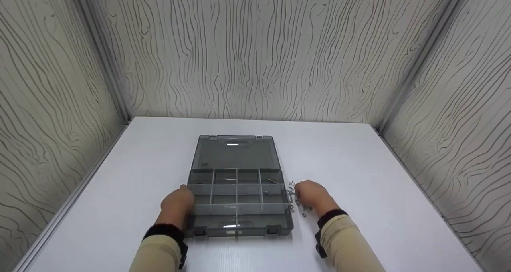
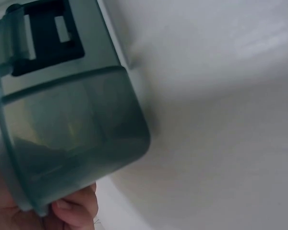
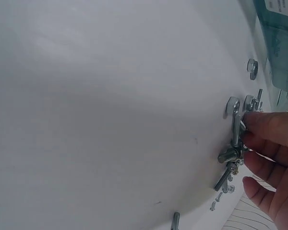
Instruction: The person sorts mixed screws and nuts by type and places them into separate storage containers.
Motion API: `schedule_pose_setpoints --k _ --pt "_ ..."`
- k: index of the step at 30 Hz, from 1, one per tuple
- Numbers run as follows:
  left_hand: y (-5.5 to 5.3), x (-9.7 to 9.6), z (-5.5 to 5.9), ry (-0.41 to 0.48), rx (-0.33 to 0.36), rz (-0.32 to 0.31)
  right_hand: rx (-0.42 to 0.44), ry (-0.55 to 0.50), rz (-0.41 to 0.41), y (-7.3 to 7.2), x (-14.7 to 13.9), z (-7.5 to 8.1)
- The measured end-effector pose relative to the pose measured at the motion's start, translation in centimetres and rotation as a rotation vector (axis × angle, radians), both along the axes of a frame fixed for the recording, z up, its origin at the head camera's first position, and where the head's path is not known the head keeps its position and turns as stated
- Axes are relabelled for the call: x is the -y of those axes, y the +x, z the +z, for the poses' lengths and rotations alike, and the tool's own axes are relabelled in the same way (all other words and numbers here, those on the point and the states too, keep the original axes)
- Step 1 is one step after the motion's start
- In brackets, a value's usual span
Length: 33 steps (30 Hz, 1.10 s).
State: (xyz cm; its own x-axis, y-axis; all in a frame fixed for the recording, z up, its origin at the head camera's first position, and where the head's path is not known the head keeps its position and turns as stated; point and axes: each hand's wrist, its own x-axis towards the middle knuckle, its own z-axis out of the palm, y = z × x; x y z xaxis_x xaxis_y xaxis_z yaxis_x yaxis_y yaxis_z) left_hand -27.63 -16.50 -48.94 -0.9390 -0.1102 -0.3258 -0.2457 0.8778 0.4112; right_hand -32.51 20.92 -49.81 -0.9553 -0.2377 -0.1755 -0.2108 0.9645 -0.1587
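Observation:
A grey translucent compartment box (image 1: 236,200) lies with its lid (image 1: 235,154) laid back. A screw (image 1: 272,180) leans in its far right compartment, and a tiny bright piece lies in the one nearer. My left hand (image 1: 177,202) holds the box at its left side, fingers curled against the wall in the left wrist view; part of the hand is hidden behind it. Right of the box, my right hand (image 1: 313,194) is at a loose pile of metal bolts (image 3: 229,155) and nuts (image 3: 233,105). Thumb and forefinger pinch a small metal fastener (image 3: 243,126), mostly covered by the fingertips.
Box and hardware rest on a white table (image 1: 351,156). Wood-grain panels (image 1: 255,56) stand behind it and at both sides. Dark latches (image 1: 273,230) line the box's near edge. A single bolt (image 3: 175,221) lies apart from the pile.

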Motion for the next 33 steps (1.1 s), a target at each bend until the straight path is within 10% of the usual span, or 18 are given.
schedule_pose_setpoints --k 11,33 --pt "-0.3 0.3 -0.2 -0.008 -0.012 -0.025 0.010 -0.014 0.008 -0.3 -0.6 -0.1" --pt "-0.1 0.4 0.2 -0.004 -0.002 -0.027 -0.278 -0.286 0.160 -2.1 2.1 3.4"
